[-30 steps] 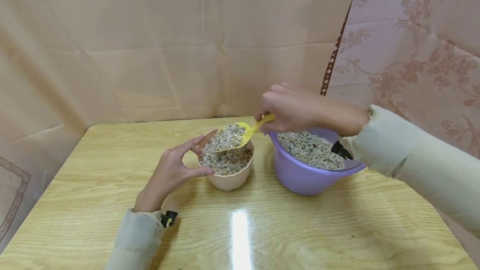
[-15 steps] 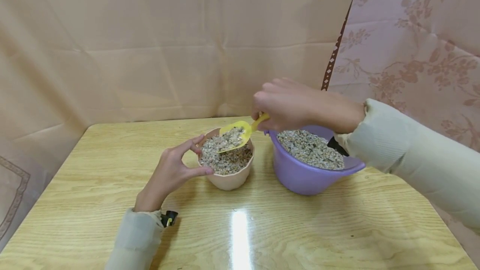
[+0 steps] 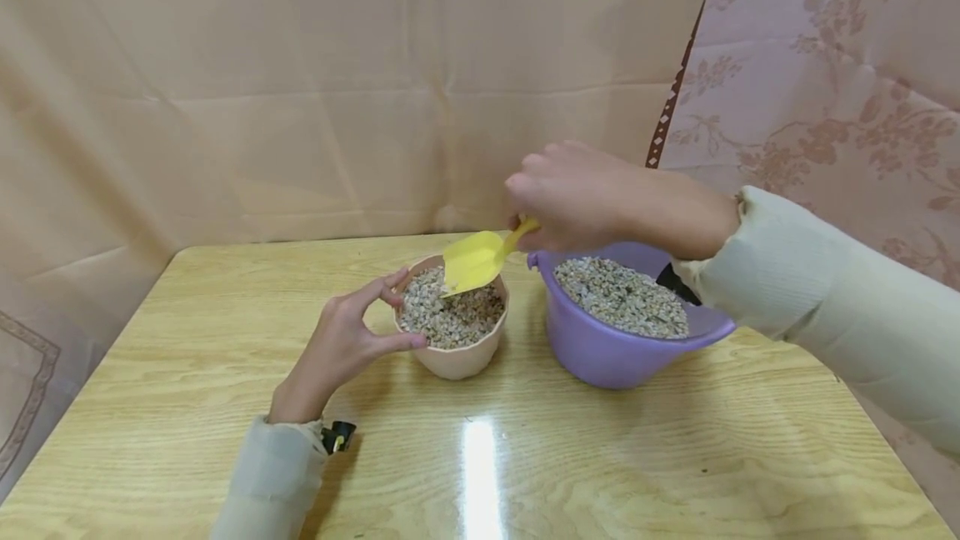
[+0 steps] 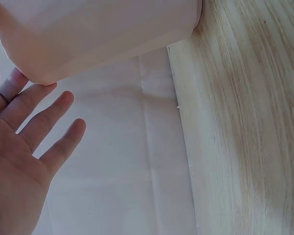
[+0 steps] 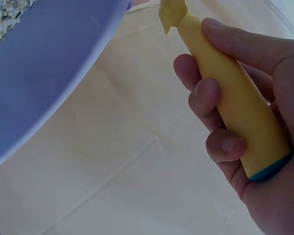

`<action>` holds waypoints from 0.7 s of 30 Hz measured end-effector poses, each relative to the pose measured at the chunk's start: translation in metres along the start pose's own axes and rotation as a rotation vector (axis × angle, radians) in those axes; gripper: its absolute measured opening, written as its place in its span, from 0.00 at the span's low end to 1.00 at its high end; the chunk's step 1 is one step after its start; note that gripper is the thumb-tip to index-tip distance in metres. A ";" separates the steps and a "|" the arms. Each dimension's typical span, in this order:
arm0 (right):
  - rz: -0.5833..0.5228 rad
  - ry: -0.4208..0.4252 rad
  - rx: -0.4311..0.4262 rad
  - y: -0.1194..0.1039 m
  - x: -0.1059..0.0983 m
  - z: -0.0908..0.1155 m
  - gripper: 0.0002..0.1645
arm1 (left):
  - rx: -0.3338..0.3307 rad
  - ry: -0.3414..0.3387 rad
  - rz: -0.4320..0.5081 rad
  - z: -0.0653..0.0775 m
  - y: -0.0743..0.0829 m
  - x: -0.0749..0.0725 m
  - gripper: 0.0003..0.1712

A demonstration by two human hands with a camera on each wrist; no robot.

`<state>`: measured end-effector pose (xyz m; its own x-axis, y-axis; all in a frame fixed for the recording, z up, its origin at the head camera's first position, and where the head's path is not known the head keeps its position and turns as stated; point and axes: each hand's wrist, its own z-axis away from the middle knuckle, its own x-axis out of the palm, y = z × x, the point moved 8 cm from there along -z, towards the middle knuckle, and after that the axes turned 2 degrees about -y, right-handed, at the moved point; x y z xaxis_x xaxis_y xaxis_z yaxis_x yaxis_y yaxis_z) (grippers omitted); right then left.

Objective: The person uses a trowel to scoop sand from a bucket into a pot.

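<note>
In the head view, my left hand (image 3: 341, 348) holds the near left side of a peach plant pot (image 3: 459, 363), thumb and forefinger spread along its rim. The left wrist view has two fingertips against the pot's wall (image 4: 98, 39), while the other fingers stick out beside it. Pale gravel (image 3: 442, 319) fills much of the pot. My right hand (image 3: 577, 198) grips the handle of a yellow hand shovel (image 3: 472, 261), its blade tilted over the pot and bare of gravel. The fingers wrap the thick handle (image 5: 230, 93) in the right wrist view.
Right of the pot stands a purple basin (image 3: 607, 361) holding more gravel (image 3: 622, 298), partly under the right forearm. Both containers are on a wood-grain table (image 3: 187, 357). Beige cloth (image 3: 300, 107) hangs behind it, and flowered cloth (image 3: 840, 107) at the right.
The gravel on the shovel has slid off into the pot. My right hand has risen slightly and tipped the blade. The left hand has stayed on the pot.
</note>
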<state>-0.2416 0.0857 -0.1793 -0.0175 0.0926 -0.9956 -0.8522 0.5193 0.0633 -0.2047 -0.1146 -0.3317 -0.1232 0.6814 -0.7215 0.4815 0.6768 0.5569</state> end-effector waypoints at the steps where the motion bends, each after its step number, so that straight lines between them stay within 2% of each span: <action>1: 0.002 0.002 -0.001 0.001 0.000 0.001 0.06 | -0.003 -0.001 -0.001 0.000 0.000 0.000 0.24; 11: -0.003 0.057 -0.004 0.012 -0.002 0.011 0.06 | -0.020 -0.007 0.002 0.000 0.000 0.002 0.24; 21: -0.046 0.118 0.023 0.029 -0.011 0.036 0.03 | -0.008 -0.006 0.008 0.000 0.001 0.001 0.23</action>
<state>-0.2473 0.1309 -0.1644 -0.0409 -0.0316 -0.9987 -0.8411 0.5406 0.0173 -0.2045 -0.1132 -0.3321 -0.1143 0.6851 -0.7194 0.4758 0.6735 0.5658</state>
